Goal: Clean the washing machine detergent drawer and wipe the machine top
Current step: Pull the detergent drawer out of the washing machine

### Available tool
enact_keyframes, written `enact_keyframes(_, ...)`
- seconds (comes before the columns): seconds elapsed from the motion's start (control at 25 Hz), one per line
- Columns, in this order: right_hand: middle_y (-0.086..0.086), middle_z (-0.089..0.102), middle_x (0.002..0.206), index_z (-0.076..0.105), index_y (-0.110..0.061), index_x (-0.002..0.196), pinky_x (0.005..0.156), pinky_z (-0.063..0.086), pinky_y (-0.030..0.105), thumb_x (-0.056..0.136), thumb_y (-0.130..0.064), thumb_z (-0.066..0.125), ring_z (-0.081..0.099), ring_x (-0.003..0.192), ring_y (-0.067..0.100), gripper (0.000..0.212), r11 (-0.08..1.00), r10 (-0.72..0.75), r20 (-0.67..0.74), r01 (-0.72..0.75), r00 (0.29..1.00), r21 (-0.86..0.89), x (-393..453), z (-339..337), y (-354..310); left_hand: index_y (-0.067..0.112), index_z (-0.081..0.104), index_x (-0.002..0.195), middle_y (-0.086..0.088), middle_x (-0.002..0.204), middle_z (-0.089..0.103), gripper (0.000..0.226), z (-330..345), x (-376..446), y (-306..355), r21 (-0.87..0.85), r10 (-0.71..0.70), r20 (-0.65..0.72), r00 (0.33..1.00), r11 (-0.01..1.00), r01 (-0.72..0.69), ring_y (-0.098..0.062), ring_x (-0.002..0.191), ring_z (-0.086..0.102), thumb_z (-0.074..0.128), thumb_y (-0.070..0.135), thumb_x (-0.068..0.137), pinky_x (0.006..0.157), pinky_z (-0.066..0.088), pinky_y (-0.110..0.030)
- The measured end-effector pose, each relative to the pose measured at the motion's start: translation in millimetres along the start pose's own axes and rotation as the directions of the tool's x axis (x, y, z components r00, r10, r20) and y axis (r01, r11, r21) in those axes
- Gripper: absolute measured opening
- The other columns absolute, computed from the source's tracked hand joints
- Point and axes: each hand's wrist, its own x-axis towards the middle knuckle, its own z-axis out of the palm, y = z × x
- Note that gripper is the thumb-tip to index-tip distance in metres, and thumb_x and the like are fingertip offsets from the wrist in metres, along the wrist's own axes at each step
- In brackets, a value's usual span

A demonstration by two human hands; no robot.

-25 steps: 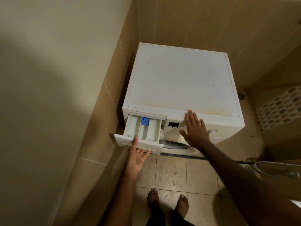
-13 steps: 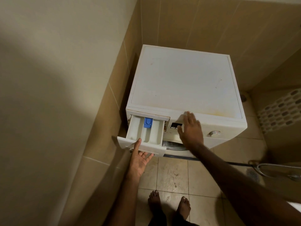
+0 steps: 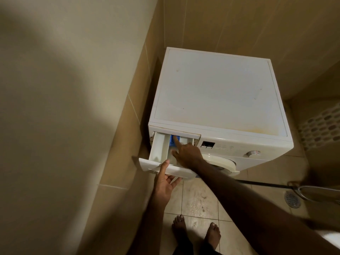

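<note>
Both grips changed little but one: right hand [image 3: 186, 153] now off panel, forefinger on blue tab [image 3: 172, 140].

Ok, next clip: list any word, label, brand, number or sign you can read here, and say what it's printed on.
No text is legible in this frame.
Display window on the washing machine's control panel: dark, no digits readable.
Small markings right of the display: too small and blurred to read.
Program dial: red mark visible, no readable lettering around it.
Detergent drawer, including its blue insert: no readable markings.
Machine top: stains only, no print.
</note>
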Motion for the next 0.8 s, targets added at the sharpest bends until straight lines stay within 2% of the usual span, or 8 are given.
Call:
enact_keyframes(0.12, 0.018, 0.071, 0.111, 0.007, -0.024, 0.165, 0.091, 0.056, 0.045, 0.108, -0.055, 0.034, 0.065, 0.112, 0.034, 0.071, 1.0, 0.03, -0.003, -0.03, 1.0, -0.001, 6, 3, 1, 0.014, 0.052, 0.137, -0.024, 0.131, 0.064, 0.061, -5, 6, -4, 0.02, -0.001, -0.008, 1.0, 1.0, 0.001, -0.037, 0.118, 0.067, 0.079, 0.035, 0.085, 0.096, 0.058, -0.057)
enact_keyframes(0.24, 0.015, 0.069, 0.111, 0.01, -0.025, 0.165, 0.087, 0.054, 0.041, 0.108, -0.055, 0.035, 0.067, 0.105, 0.031, 0.069, 0.999, 0.042, 0.008, -0.042, 0.999, 0.008, 9, 4, -1, 0.015, 0.05, 0.142, -0.024, 0.131, 0.063, 0.065, -7, 8, -6, 0.054, 0.019, -0.023, 1.0, 0.998, -0.018, -0.037, 0.116, 0.069, 0.078, 0.035, 0.087, 0.088, 0.062, -0.053)
enact_keyframes(0.44, 0.016, 0.068, 0.115, 0.007, -0.028, 0.165, 0.086, 0.052, 0.04, 0.109, -0.053, 0.034, 0.065, 0.108, 0.032, 0.067, 0.996, 0.075, 0.048, -0.073, 0.996, -0.048, 9, -2, -4, 0.015, 0.049, 0.143, -0.024, 0.133, 0.062, 0.07, -6, 2, -4, 0.037, 0.027, -0.019, 0.999, 0.999, -0.027, -0.038, 0.118, 0.067, 0.08, 0.035, 0.083, 0.082, 0.063, -0.05)
enact_keyframes(0.56, 0.011, 0.065, 0.097, 0.004, -0.028, 0.166, 0.078, 0.051, 0.037, 0.108, -0.053, 0.036, 0.065, 0.091, 0.027, 0.07, 0.995, 0.092, 0.058, -0.089, 0.994, -0.047, -2, 3, -8, 0.016, 0.049, 0.143, -0.024, 0.134, 0.062, 0.079, -15, -4, -9, 0.032, 0.033, -0.019, 0.999, 0.999, -0.032, -0.039, 0.12, 0.066, 0.084, 0.038, 0.075, 0.083, 0.062, -0.051)
enact_keyframes(0.68, 0.002, 0.048, 0.071, 0.0, -0.027, 0.165, 0.067, 0.043, 0.032, 0.108, -0.052, 0.039, 0.05, 0.065, 0.015, 0.073, 0.995, 0.096, 0.07, -0.093, 0.993, -0.041, -22, 12, -15, 0.016, 0.051, 0.141, -0.023, 0.132, 0.065, 0.092, -27, -15, -19, 0.045, 0.038, -0.025, 0.999, 0.998, -0.037, -0.038, 0.119, 0.067, 0.09, 0.045, 0.063, 0.086, 0.061, -0.052)
enact_keyframes(0.76, 0.001, 0.045, 0.069, -0.001, -0.026, 0.165, 0.067, 0.044, 0.033, 0.108, -0.052, 0.039, 0.048, 0.064, 0.014, 0.074, 0.994, 0.105, 0.077, -0.103, 0.991, -0.038, -36, 18, -18, 0.015, 0.053, 0.139, -0.023, 0.131, 0.066, 0.102, -35, -25, -26, 0.061, 0.027, -0.033, 0.999, 0.998, -0.025, -0.039, 0.118, 0.068, 0.095, 0.049, 0.052, 0.085, 0.061, -0.051)
enact_keyframes(0.8, 0.001, 0.045, 0.069, -0.001, -0.025, 0.165, 0.068, 0.044, 0.033, 0.108, -0.052, 0.039, 0.047, 0.064, 0.013, 0.075, 0.994, 0.104, 0.08, -0.101, 0.991, -0.036, -43, 22, -18, 0.015, 0.052, 0.139, -0.024, 0.131, 0.065, 0.1, -38, -29, -31, 0.071, 0.027, -0.033, 0.999, 0.997, -0.024, -0.039, 0.118, 0.068, 0.094, 0.049, 0.054, 0.085, 0.061, -0.051)
